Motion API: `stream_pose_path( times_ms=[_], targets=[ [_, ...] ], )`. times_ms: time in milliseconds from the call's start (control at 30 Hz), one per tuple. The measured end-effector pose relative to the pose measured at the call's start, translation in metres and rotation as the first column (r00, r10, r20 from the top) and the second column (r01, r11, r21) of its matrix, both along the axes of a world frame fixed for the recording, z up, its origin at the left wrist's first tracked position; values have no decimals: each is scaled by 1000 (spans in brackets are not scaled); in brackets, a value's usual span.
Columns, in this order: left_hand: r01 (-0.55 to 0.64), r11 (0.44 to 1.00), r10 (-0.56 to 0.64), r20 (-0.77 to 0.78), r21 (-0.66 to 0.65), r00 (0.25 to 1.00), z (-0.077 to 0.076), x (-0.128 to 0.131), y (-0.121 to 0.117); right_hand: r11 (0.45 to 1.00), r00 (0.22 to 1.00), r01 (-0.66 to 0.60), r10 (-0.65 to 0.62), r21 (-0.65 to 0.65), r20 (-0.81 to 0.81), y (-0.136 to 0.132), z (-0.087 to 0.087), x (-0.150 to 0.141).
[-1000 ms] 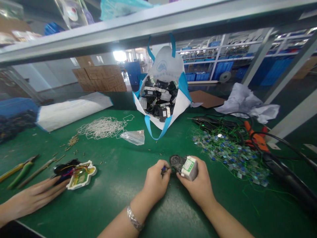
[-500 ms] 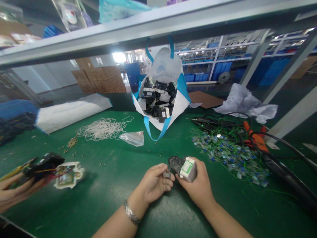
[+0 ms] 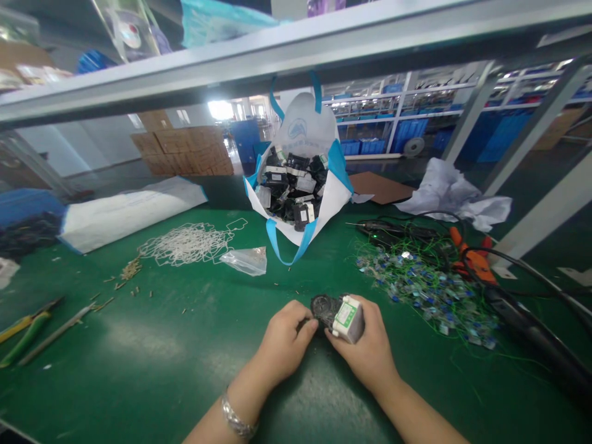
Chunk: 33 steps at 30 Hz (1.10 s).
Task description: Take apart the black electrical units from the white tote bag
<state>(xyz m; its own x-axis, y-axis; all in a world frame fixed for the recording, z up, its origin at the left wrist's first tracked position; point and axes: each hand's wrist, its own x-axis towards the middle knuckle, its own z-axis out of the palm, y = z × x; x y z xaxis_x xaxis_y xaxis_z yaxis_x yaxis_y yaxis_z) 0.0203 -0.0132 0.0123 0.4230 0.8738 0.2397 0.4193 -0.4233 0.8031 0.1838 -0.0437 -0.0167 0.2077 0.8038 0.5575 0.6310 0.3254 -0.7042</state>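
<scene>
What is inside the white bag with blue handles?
Inside the white bag, black and white parts lie in a heap. Whatever lies beneath the top ones is covered.

A distant window glares white behind the table, soft reflections lie toward its front edge, and lens distortion bows the overhead shelf.

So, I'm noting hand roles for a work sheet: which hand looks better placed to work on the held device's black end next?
Probably the left hand: it is at the black end of the device, while the right hand is wrapped around the pale housing, steadying it.
</scene>
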Motion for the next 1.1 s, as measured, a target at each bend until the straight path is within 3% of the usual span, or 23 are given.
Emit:
stream_pose_path(
  times_ms=[67, 133, 300, 533, 667, 833, 967, 1100],
  targets=[
    [41, 993, -35, -56, 111, 998, 1, 0, -2, 1000, 1000, 1, -1, -1, -8, 0, 0, 0],
    [84, 990, -84, -4, 110, 996, 0, 0, -4, 1000, 1000, -11, 10, -19, -27, 0, 0, -1],
    [131, 990, -114, 238, -58, 965, -2, 1, -1, 991, 990, -76, 62, -108, -129, -3, -2, -2],
    [302, 931, -210, 372, -207, 904, 4, -7, 4, 955, 940, -224, 161, -192, -300, -5, 5, -2],
    [299, 931, -206, 372, -212, 905, 3, -5, 1, 964, 953, -187, 131, -189, -274, -4, 4, 0],
    [202, 972, -159, 296, -120, 942, 0, 4, -6, 978, 976, -128, 95, -162, -196, -2, 1, 4],
    [159, 982, -126, 281, -97, 951, -2, 6, -9, 964, 967, -178, 133, -199, -219, -2, 4, 6],
    [220, 954, -144, 333, -203, 932, -6, 4, -6, 939, 937, -263, 194, -222, -291, -1, 9, 7]
  ],
)
